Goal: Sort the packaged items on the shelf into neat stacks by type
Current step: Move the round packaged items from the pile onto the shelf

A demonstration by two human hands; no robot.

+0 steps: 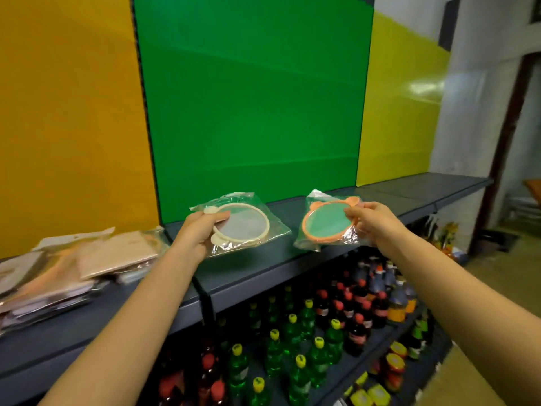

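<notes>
A dark grey shelf [263,268] runs before coloured panels, with drink bottles [292,347] on the tier below. A loose pile of flat packets [73,268] lies at its left end. Over its middle, the left hand [196,232] grips a bagged cream hoop [246,227]. Just beside it, the right hand [371,221] pinches a bagged orange eared hoop [325,227].

The dark grey shelf [263,266] bears a loose pile of flat packets [73,265] at its left.
</notes>
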